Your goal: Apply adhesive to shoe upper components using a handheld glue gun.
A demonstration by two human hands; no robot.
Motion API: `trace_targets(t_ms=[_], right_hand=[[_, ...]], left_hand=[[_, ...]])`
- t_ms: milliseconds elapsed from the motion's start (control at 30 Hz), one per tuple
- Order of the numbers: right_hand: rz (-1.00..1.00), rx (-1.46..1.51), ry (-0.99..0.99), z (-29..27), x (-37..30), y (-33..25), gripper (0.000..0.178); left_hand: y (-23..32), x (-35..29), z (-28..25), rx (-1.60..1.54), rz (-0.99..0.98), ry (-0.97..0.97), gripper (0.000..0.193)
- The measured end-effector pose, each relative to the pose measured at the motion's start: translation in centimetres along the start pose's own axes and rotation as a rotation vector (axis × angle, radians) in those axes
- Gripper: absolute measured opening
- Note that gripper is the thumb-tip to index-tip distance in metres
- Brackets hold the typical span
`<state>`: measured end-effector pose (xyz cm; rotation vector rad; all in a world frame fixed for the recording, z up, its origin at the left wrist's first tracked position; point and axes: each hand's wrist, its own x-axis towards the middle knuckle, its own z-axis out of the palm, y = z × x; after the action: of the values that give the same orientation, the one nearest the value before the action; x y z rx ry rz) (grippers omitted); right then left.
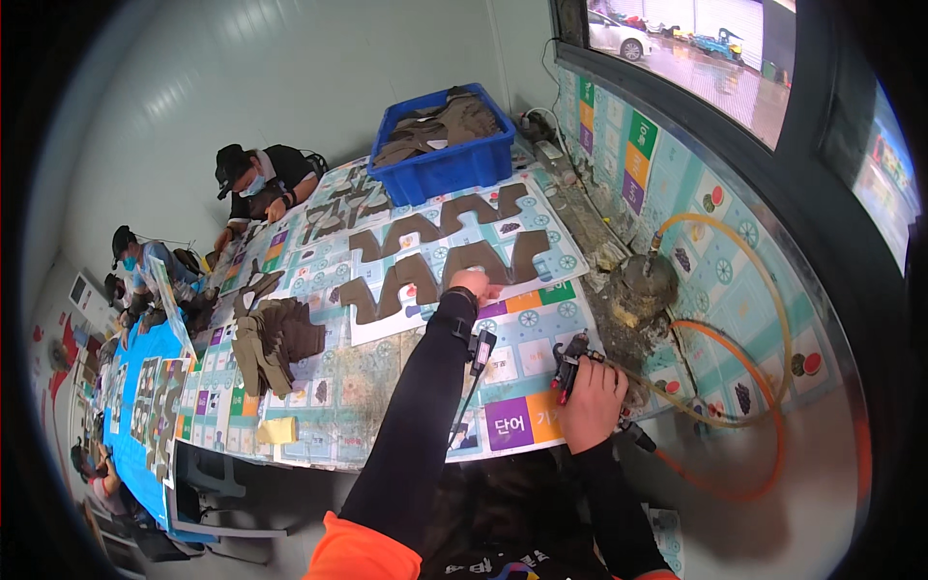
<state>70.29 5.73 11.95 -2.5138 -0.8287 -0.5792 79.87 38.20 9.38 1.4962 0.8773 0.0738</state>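
Note:
My left hand [473,283] reaches far forward onto a white board [377,330]. Its fingers are curled at the lower edge of a row of dark brown cut pieces [416,276]; what they pinch, if anything, is hidden. A second row of brown pieces [425,228] lies zigzag behind it. My right hand [592,404] is wrapped round a black spray gun [572,365] with a red part, held low over the near right of the table. An orange hose [715,488] trails from near the gun's lower end. A small black device is strapped to my left forearm.
A pile of brown pieces [275,338] and a yellow pad [277,430] lie at left. A blue crate [445,159] full of brown pieces stands at the back. A crusted round pot [645,288] with a yellowish hose [749,253] sits by the right wall. Co-workers [261,179] sit at far left.

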Motion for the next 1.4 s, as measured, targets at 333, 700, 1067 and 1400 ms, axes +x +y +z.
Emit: trace_targets(t_ms=[333,700,1067,1400], right_hand=[[-0.019,0.01,-0.002,0.0,0.2,-1.1,0.062],[-0.011,-0.03,-0.046,0.2,0.0,-1.5,0.068],[-0.072,-0.07,0.024,1.5,-0.2,-3.0,0.046],[0.012,-0.097,-0.038,1.3,-0.3,-1.2,0.048]], left_hand=[[7.8,-9.9,-10.0,1.112,0.437,0.096,0.042],[-5.7,-11.2,-27.0,0.608,-0.013,0.395,0.039],[-13.9,-2.5,-33.1,1.453,0.131,0.307,0.031],[-7.6,-11.0,-25.8,-0.266,0.063,0.196,0.02]])
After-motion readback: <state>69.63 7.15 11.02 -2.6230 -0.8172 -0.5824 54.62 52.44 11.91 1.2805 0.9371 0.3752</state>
